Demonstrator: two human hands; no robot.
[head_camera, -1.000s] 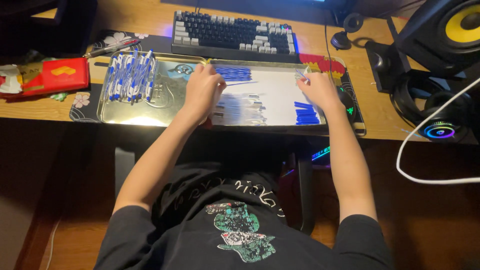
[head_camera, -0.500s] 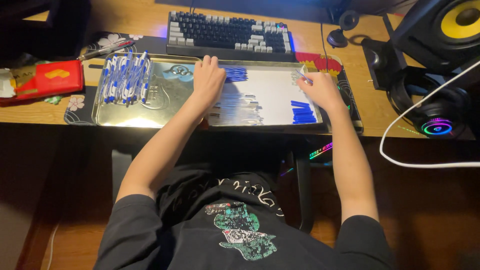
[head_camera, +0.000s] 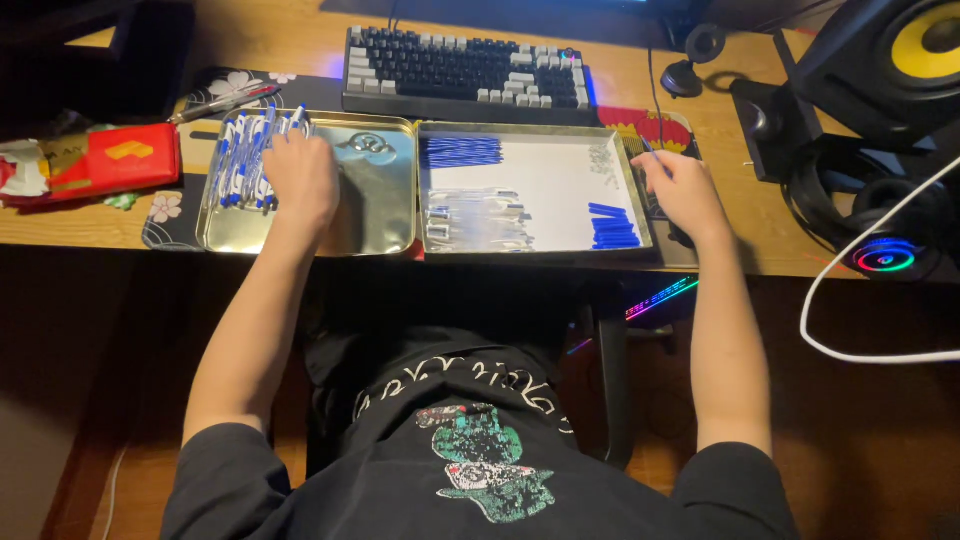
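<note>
Where the left hand (head_camera: 300, 178) lies over the pile of pens (head_camera: 243, 158), its fingers are hidden against the blue and white barrels, so I cannot tell whether they grip a pen or only rest on the heap. The pens lie in the left tray (head_camera: 375, 215), a metal one near the desk's (head_camera: 90, 225) front edge, towards its left end. The right hand (head_camera: 685, 190) sits at the right rim of the right tray (head_camera: 560, 190), fingers loosely curled; something thin and dark may be pinched in them, too small to make out. In that tray lie blue refills (head_camera: 460, 152) at the back left, clear barrels (head_camera: 478, 218) at the front left, blue caps (head_camera: 612, 226) at the front right and small parts (head_camera: 605, 160), hard to make out, at the back right. A keyboard (head_camera: 462, 72) stands behind both trays. A speaker (head_camera: 890, 60) is cut off at the right back corner, and headphones (head_camera: 880, 240) lie half in shadow.
</note>
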